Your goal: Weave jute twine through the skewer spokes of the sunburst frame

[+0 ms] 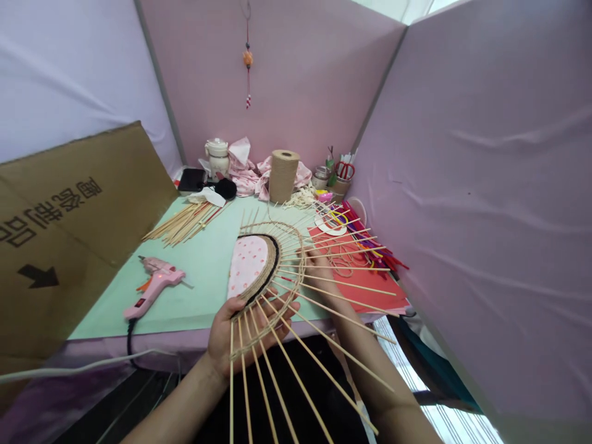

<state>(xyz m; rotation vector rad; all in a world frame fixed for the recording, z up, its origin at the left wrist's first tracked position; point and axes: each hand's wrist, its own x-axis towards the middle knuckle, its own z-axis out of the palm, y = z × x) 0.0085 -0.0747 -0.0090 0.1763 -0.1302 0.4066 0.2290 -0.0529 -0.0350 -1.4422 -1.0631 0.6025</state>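
Observation:
A half-round fan-shaped piece (271,271) is held over the front of the table. Its core is pink dotted cloth (247,262) edged with twine and a black band, and several thin wooden sticks (296,376) radiate outward. A ring of twine (301,271) runs across the sticks, apart from the core. My left hand (250,327) grips the lower edge, thumb in front and fingers behind the sticks. At the ring's right side, my right hand (317,265) has its fingers closed at the twine, partly hidden by sticks.
A pink glue gun (157,283) lies at left, near a pile of loose sticks (189,222). Behind stands a twine spool (283,176). Red sheets (356,283) and colourful pipe cleaners (370,240) lie at right. A cardboard panel (83,209) borders the left.

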